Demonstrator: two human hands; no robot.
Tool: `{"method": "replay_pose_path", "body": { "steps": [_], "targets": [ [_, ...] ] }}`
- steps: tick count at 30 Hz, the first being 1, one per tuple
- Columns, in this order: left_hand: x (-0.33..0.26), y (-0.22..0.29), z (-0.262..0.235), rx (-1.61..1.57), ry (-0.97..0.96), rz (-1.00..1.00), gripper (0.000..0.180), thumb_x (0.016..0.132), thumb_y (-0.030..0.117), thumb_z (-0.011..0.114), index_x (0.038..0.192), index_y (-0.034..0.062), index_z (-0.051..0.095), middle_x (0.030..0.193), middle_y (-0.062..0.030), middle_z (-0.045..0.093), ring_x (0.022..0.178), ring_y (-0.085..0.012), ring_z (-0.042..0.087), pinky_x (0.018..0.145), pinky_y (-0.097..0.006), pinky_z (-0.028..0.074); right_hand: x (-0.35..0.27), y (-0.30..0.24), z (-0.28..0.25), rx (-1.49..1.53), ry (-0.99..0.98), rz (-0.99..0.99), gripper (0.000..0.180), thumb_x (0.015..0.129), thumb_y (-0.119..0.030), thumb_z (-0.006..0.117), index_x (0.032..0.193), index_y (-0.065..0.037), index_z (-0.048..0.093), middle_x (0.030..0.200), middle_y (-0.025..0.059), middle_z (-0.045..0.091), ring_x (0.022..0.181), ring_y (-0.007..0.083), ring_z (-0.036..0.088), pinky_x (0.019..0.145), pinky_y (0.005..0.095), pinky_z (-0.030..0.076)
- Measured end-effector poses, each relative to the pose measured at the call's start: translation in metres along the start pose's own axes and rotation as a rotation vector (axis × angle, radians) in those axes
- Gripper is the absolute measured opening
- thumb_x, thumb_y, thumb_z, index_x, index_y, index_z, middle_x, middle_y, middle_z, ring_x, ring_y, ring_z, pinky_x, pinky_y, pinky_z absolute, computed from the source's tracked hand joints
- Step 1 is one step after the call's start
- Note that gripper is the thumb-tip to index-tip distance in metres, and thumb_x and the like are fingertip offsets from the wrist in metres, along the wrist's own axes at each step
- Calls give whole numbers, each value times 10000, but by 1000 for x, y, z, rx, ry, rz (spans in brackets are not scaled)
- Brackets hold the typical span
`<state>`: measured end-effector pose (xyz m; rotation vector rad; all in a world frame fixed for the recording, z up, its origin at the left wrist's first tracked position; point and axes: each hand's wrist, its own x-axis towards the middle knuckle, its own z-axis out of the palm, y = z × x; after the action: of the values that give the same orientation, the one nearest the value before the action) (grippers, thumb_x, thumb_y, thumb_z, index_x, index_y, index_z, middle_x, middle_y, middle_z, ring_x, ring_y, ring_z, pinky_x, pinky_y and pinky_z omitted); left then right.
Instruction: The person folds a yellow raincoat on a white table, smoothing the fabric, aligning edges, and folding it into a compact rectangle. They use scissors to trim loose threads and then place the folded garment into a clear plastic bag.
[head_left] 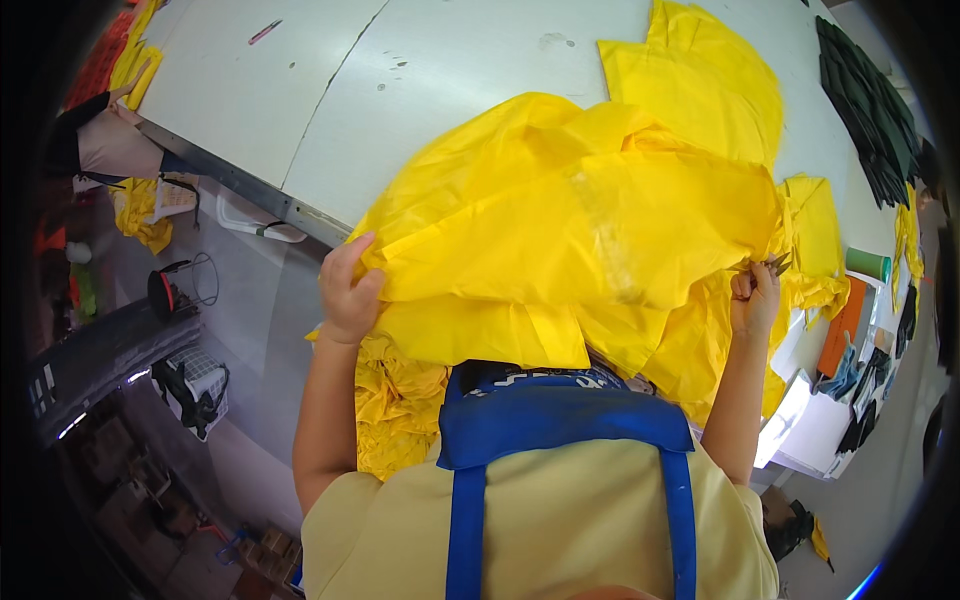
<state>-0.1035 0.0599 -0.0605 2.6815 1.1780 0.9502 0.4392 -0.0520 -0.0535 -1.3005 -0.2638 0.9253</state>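
Yellow cloth [520,215] between the hands

Head view: the left hand [350,298] pinches its left edge; the right hand [755,300] curls closed at the other end, apparently around snips [781,265], grip partly hidden. The wide spacing probably keeps it spread, the table [420,60] beyond the hands supporting it.
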Motion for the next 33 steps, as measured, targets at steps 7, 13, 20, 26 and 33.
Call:
{"method": "replay_pose_path", "body": {
  "steps": [7,13,20,26,33],
  "targets": [
    [-13,5,-14,143,-18,0,94,746,21,609,779,55,528,1109,-122,610,947,-306,571,813,-407,466,-20,0,-9,38,-32,3,158,874,34,494,957,-91,541,722,-13,507,465,80,340,473,232,274],
    [-25,-7,-5,124,-31,-68,163,664,-38,578,777,64,524,981,-105,591,894,-310,558,759,-401,451,-32,-2,-7,81,-10,-18,172,865,36,500,948,-109,543,705,-24,496,462,82,337,472,228,270],
    [0,-7,-13,101,-130,-197,391,643,-48,637,1018,33,563,1094,-137,509,988,-338,500,818,-410,434,-43,-20,13,228,-52,16,160,863,22,485,935,-110,537,742,-25,525,453,76,332,467,221,273],
    [59,-48,-39,163,-20,-409,522,757,-12,648,1257,30,503,1202,-105,429,939,-228,471,808,-316,419,-51,-54,74,346,-272,-56,141,862,2,479,925,-114,528,726,-36,526,455,65,337,464,203,281],
    [96,-150,-11,-75,205,-817,529,898,126,600,1366,6,382,1264,-124,412,983,-218,474,875,-326,424,-114,-41,159,-179,-1001,-81,311,861,-85,577,1170,-57,601,1045,138,643,906,270,630,759,321,505]
  ]
}}
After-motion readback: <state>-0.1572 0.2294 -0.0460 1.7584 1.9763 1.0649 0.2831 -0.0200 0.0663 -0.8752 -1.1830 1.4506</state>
